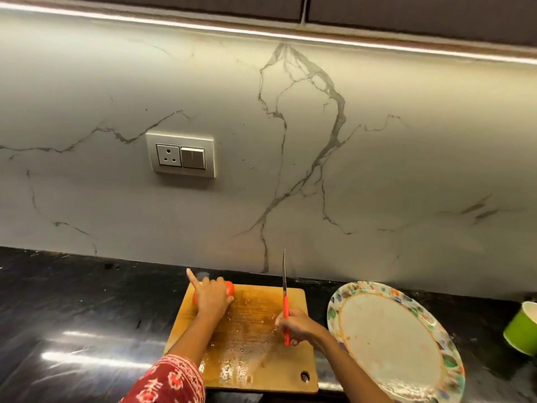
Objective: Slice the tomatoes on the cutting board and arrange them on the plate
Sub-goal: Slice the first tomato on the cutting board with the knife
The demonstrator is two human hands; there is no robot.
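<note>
A wet wooden cutting board (255, 356) lies on the black counter. At its far left corner my left hand (210, 298) curls over a red tomato (230, 287), with the index finger sticking out toward the wall. My right hand (296, 325) grips the red handle of a knife (285, 292) over the board's right side, its blade pointing up and away. A round plate (389, 338) with a flowered rim sits to the right of the board and holds no slices.
A green paper cup (521, 330) stands at the right edge. The marble backsplash carries a socket and switch (180, 155). Black glossy counter (81, 330) stretches to the left of the board.
</note>
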